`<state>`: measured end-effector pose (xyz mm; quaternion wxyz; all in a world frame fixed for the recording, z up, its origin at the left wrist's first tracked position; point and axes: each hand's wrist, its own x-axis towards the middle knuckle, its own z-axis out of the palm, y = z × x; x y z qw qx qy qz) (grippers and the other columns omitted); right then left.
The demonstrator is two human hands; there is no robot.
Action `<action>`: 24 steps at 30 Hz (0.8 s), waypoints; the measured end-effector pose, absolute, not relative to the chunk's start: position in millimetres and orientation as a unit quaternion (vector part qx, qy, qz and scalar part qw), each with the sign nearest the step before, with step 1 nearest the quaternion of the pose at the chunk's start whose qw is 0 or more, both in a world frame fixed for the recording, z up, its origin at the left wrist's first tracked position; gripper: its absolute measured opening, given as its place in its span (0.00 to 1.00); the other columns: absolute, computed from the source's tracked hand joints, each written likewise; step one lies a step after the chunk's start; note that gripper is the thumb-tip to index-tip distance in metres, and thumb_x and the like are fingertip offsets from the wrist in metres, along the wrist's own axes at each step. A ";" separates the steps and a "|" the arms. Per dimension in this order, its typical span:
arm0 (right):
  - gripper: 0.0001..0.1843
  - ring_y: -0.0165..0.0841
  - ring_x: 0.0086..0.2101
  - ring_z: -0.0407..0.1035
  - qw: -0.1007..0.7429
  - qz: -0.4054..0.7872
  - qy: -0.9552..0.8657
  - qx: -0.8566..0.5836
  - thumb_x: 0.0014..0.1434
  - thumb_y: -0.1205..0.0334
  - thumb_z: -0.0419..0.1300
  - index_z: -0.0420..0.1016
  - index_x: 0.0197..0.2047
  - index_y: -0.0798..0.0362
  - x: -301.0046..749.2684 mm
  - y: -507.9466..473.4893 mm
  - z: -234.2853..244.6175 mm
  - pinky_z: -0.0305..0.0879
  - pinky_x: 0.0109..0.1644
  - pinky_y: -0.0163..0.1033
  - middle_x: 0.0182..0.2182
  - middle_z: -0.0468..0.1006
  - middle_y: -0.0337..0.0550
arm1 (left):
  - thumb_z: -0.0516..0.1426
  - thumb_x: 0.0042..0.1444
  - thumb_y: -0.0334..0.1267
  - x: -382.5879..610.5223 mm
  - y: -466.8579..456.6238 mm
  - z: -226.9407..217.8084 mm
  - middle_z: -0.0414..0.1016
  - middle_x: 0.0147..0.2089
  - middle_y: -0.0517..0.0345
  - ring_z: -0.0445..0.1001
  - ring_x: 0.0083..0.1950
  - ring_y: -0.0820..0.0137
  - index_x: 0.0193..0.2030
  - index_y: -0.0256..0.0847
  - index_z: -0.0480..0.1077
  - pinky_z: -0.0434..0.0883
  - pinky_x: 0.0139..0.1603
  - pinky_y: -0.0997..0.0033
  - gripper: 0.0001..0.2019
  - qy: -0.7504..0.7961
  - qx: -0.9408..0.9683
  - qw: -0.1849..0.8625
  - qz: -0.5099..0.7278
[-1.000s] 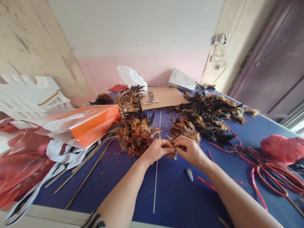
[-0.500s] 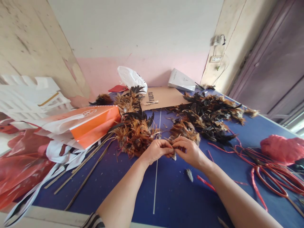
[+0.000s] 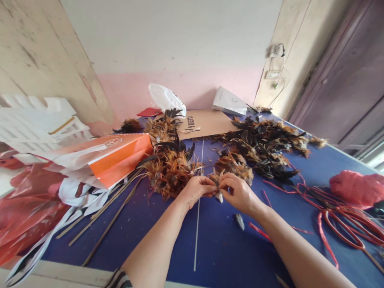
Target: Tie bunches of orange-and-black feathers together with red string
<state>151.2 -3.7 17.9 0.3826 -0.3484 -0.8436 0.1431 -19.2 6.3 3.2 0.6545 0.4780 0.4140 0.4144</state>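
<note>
Blue tabletop (image 3: pixel 216 248) fills my view, with a white line (image 3: pixel 197 228) running straight away from me down its middle. Both hands meet just above that line, near the centre of the table. I see the left hand (image 3: pixel 196 190) curled, its fingertips pinched onto a small feather bundle (image 3: pixel 218 185), and the right hand (image 3: pixel 238 193) closed on the same bundle from the other side, thumb and forefinger gripping it. The bundle's long axis runs roughly away from me: its brown tips point toward the far wall, and its pale downy base points back toward me, hanging just below the fingers. Just beyond the left hand lies an orange-brown feather heap (image 3: pixel 171 168); a darker feather heap (image 3: pixel 264 146) spreads behind the right hand. One loose feather (image 3: pixel 239 220) lies on the table near the right wrist. Thin sticks (image 3: pixel 111 218) lie beside an orange paper bag (image 3: pixel 120 154) on the left, and red strips (image 3: pixel 339 218) trail on the right.
</note>
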 end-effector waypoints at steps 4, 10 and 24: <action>0.06 0.28 0.29 0.63 0.376 0.152 -0.848 -0.342 0.49 0.73 0.53 0.69 0.27 0.54 151.9 -4.2 17.0 0.62 0.33 0.33 0.31 0.68 0.42 | 0.66 0.30 0.32 -19.6 6.7 0.7 0.71 0.23 0.61 0.68 0.24 0.78 0.25 0.34 0.70 0.66 0.29 0.77 0.12 0.416 0.451 0.662 0.430; 0.12 0.25 0.27 0.65 0.369 0.229 -0.833 -0.342 0.50 0.74 0.50 0.69 0.35 0.53 150.9 -7.5 23.7 0.62 0.29 0.30 0.38 0.70 0.43 | 0.66 0.31 0.32 -18.0 4.8 2.6 0.71 0.22 0.61 0.68 0.23 0.77 0.24 0.34 0.70 0.66 0.29 0.76 0.11 0.416 0.499 0.630 0.426; 0.12 0.29 0.32 0.66 0.365 0.231 -0.817 -0.382 0.50 0.74 0.50 0.66 0.38 0.53 149.6 -0.6 7.4 0.62 0.36 0.33 0.31 0.72 0.40 | 0.56 0.45 0.29 -7.8 -1.5 1.4 0.71 0.25 0.60 0.70 0.27 0.74 0.27 0.38 0.68 0.65 0.29 0.77 0.02 0.431 0.703 0.354 0.441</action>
